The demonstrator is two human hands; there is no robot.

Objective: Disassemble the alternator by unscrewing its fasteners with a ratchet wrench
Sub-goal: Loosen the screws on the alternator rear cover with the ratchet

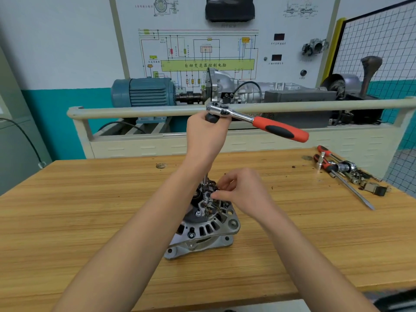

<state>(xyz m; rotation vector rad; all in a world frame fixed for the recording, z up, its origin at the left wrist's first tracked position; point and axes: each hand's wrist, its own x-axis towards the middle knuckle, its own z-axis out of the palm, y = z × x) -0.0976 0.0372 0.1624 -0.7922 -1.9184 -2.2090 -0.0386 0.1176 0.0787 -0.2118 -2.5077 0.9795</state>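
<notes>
The grey alternator (pixel 202 230) stands on the wooden workbench (pixel 90 210), rear end up, with wiring and bolts showing on top. My left hand (pixel 206 136) is raised high and grips the black knob just under the head of the ratchet wrench (pixel 258 121). The wrench's red and black handle points right. A thin extension bar (pixel 205 179) runs down from behind my left wrist onto the alternator's top. My right hand (pixel 242 191) is at the alternator's top right, its fingertips pinching a small part there.
Screwdrivers, sockets and small removed parts (pixel 344 172) lie at the bench's far right. Behind the bench stands a training rig with a blue motor (pixel 144 92), a gearbox and a wiring-diagram panel. A wire mesh screen (pixel 378 41) is at the right.
</notes>
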